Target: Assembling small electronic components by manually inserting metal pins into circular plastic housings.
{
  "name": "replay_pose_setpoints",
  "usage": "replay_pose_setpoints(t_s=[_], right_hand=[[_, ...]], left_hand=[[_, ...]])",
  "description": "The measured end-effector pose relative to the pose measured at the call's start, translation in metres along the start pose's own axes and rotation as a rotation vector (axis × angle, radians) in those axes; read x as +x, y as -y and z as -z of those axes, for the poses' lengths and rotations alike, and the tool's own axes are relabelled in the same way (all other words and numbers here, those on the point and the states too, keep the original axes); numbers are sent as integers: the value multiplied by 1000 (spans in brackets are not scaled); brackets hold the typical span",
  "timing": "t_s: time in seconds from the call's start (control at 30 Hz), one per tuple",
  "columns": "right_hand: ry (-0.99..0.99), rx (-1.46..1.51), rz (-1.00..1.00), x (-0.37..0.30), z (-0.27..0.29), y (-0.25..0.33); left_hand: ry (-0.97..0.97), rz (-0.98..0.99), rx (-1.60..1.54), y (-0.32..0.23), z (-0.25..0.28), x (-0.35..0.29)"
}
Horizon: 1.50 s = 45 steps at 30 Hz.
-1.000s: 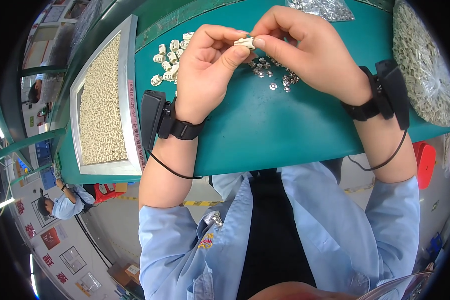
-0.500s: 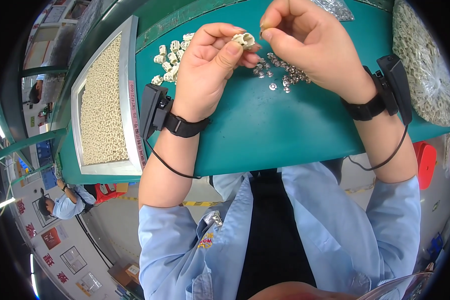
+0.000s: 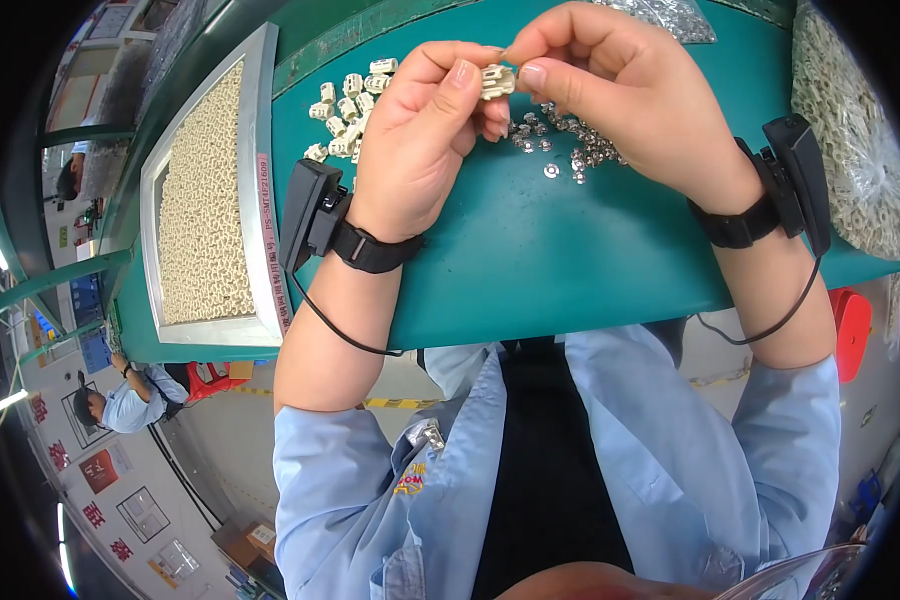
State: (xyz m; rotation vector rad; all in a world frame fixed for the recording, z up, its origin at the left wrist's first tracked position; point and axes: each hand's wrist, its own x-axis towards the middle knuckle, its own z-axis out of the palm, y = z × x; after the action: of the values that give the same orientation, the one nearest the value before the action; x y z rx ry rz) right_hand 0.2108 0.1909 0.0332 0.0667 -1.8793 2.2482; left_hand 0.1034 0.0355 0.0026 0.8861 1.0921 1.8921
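Between the thumb and fingers of my left hand (image 3: pixel 417 130) is a cream plastic socket (image 3: pixel 497 82), a short hollow cylinder with notched ends. My right hand (image 3: pixel 625 95) meets it from the right, with thumb and forefinger pinched at the socket's open end. Whatever lies in that pinch is too small and covered to make out. Below the hands, small shiny metal pieces (image 3: pixel 592 150) are scattered on the green mat (image 3: pixel 530 255). Several more cream sockets (image 3: pixel 348 108) lie loose to the left of my left hand.
At the left stands a metal-framed tray (image 3: pixel 270 180) packed with cream parts (image 3: pixel 205 200). A clear bag of cream parts (image 3: pixel 850 130) lies at the right, and another clear bag (image 3: pixel 675 18) at the back. A red stool (image 3: pixel 849 335) is below the table's right edge.
My right hand has moved left and its fingertips now reach the socket. In my left hand the socket has turned, showing its slotted side.
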Motion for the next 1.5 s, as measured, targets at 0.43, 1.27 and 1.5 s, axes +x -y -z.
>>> replay_pose_setpoints(t_s=[0.43,1.27,1.5], right_hand=[[33,107,-185,2,-1,0],[-84,9,-74,1,-3,0],[337,147,705,26,18,-41]], left_hand=[[-69,-116,169,4,-4,-2],[-65,-116,106,4,0,0],[-10,-120,176,5,1,1]])
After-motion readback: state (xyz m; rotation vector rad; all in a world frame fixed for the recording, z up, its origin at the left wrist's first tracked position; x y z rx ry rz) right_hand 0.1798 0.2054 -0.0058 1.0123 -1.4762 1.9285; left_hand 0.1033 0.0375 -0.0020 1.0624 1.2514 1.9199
